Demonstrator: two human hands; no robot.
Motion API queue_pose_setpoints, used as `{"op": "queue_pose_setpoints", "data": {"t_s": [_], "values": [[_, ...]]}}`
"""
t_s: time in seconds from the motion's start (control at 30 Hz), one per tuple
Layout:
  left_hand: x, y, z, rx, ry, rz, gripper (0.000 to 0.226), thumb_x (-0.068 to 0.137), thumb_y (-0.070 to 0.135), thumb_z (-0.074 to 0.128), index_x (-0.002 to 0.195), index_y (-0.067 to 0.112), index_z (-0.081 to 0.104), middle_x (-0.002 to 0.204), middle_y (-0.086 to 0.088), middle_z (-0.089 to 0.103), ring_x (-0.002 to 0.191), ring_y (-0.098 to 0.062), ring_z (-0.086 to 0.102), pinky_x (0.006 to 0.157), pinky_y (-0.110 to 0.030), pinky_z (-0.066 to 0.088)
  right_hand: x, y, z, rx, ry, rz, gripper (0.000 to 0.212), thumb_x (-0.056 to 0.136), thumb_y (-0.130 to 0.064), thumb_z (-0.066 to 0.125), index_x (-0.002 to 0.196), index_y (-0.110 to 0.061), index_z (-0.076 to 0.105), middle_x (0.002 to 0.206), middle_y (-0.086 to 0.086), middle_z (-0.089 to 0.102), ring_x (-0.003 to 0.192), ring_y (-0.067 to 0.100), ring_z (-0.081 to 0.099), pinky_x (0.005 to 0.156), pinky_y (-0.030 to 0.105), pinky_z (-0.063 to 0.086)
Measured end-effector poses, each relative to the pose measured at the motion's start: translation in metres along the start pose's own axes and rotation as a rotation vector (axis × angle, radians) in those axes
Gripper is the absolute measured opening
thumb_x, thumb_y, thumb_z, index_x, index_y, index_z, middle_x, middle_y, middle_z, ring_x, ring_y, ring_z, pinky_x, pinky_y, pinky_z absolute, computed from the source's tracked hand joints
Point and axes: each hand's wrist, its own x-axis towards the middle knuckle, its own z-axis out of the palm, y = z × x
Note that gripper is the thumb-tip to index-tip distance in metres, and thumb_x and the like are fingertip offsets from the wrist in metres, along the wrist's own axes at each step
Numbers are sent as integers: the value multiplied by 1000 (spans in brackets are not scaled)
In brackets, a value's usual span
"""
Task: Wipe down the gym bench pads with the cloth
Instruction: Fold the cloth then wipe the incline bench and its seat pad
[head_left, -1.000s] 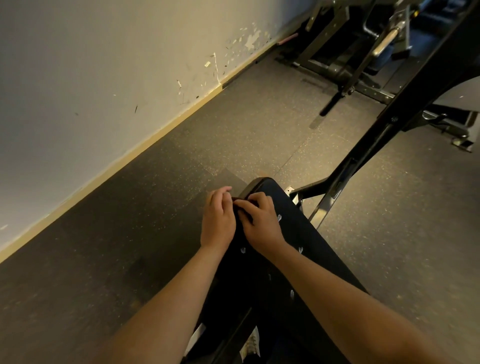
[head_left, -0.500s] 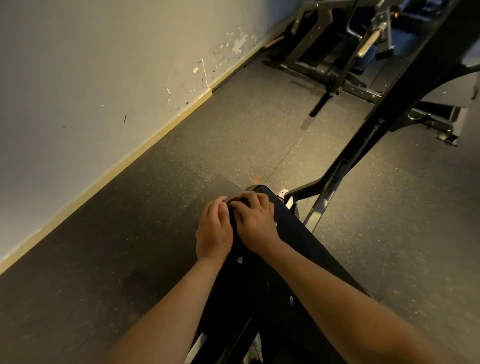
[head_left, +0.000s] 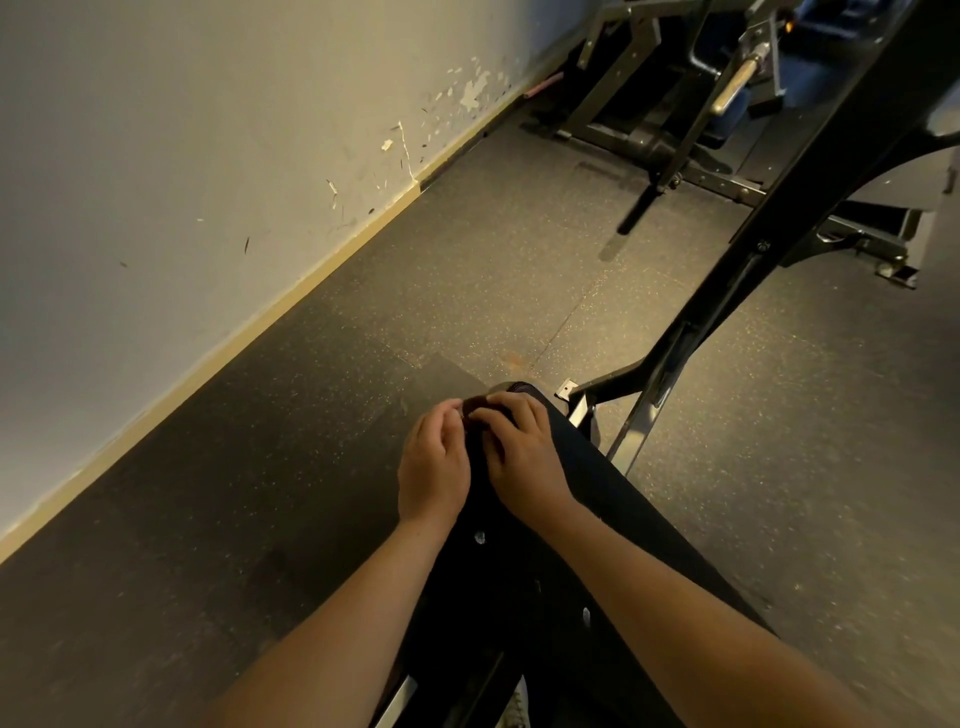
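Note:
A long black bench pad runs from the bottom of the view up to its rounded far end near the middle. Both my hands sit side by side on that far end. My left hand is on the pad's left edge with its fingers curled inward. My right hand lies on top of the pad, fingers bent. Between the fingertips of both hands is a small bunch of dark cloth, which both hands pinch. Most of the cloth is hidden under my fingers and blends with the pad.
A slanted black machine frame rises to the right of the pad's end. More gym equipment with a chrome bar stands at the back. A scuffed white wall runs along the left, with dark speckled rubber floor in between.
My hands have crept a little closer to the pad's far end while staying together on the cloth. The view has shifted slightly.

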Motion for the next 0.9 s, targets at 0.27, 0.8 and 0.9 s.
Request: {"op": "queue_pose_setpoints", "data": {"t_s": [0.27, 0.8, 0.9], "values": [[-8, -4, 7, 371, -17, 297, 41, 107, 42, 33, 143, 34, 51, 130, 17, 60, 116, -6, 51, 91, -31, 49, 48, 21, 0, 243, 143, 565, 30, 104, -21, 41, 124, -12, 62, 127, 6, 55, 121, 24, 48, 105, 39, 42], [1, 1, 16, 387, -47, 260, 48, 105, 52, 31, 141, 30, 52, 129, 12, 56, 115, -9, 46, 91, -35, 48, 48, 43, -14, 314, -49, 601, 37, 101, -29, 36, 120, -15, 63, 122, 5, 60, 113, 21, 54, 104, 46, 44], [-1, 1, 18, 403, -30, 268, 49, 105, 54, 27, 138, 30, 54, 128, 13, 57, 116, -10, 47, 90, -34, 48, 49, 32, -10, 283, -62, 548, 46, 98, -44, 34, 130, -23, 61, 122, 3, 64, 115, 20, 53, 106, 47, 40]]}}
